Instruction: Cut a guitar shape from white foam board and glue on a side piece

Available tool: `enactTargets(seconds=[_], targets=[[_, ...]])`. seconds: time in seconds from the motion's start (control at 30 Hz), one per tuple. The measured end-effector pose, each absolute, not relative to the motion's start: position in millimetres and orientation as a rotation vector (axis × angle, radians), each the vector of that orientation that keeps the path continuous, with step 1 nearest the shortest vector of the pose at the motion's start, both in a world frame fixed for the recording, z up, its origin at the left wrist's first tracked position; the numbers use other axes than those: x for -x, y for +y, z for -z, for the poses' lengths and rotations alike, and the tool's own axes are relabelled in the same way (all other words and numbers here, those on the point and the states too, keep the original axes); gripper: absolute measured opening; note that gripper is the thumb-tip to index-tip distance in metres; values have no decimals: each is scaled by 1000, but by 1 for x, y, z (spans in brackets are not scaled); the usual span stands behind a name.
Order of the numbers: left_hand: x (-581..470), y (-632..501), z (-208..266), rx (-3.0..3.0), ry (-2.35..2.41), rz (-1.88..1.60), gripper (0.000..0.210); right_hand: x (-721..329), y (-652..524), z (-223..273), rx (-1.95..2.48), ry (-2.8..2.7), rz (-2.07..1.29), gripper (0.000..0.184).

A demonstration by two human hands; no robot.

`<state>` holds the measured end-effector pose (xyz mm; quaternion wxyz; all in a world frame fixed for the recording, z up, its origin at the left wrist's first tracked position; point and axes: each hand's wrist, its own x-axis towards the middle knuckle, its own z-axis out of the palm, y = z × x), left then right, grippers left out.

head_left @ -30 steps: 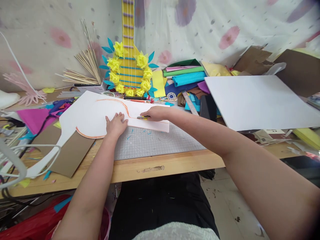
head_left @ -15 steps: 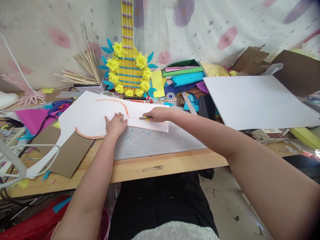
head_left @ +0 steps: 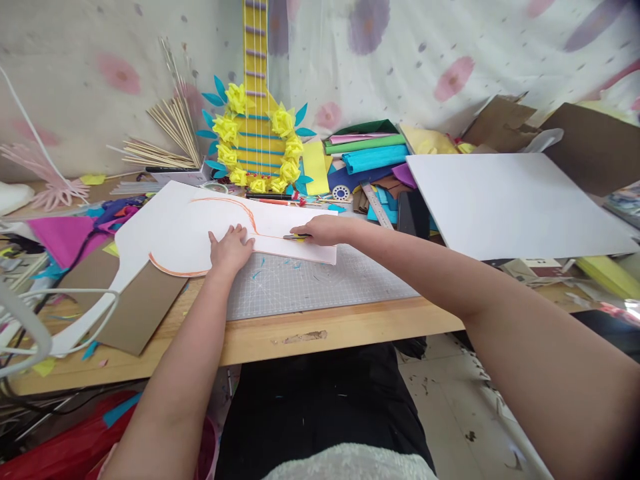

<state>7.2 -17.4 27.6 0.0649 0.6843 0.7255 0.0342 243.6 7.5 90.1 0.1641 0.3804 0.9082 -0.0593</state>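
A white board (head_left: pixel 175 227) with an orange curved outline lies over a grey cutting mat (head_left: pixel 320 283). My left hand (head_left: pixel 231 251) presses on it with the fingers spread, near its front edge. My right hand (head_left: pixel 323 230) is closed around a utility knife (head_left: pixel 297 237), whose blade points left. The blade rests at the orange line running along the board's narrow right part. Most of the knife's handle is hidden by my fingers.
A yellow paper guitar (head_left: pixel 257 147) with flowers stands behind. Wooden sticks (head_left: pixel 175 133) are at back left, a metal ruler (head_left: pixel 377 205) and coloured paper rolls (head_left: pixel 375 158) at back right. Another white board (head_left: pixel 515 207) lies right; brown cardboard (head_left: pixel 145 310) lies left.
My right hand has slid slightly to the right with the utility knife, along the orange line. My left hand stays in nearly the same place on the board.
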Motion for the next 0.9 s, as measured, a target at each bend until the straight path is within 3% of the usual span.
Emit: enactTargets(seconds=[0.9], targets=[[-8,-18,-28,-2069,2200,-150,50,-271,5,-84,-1061,2611,151,51]])
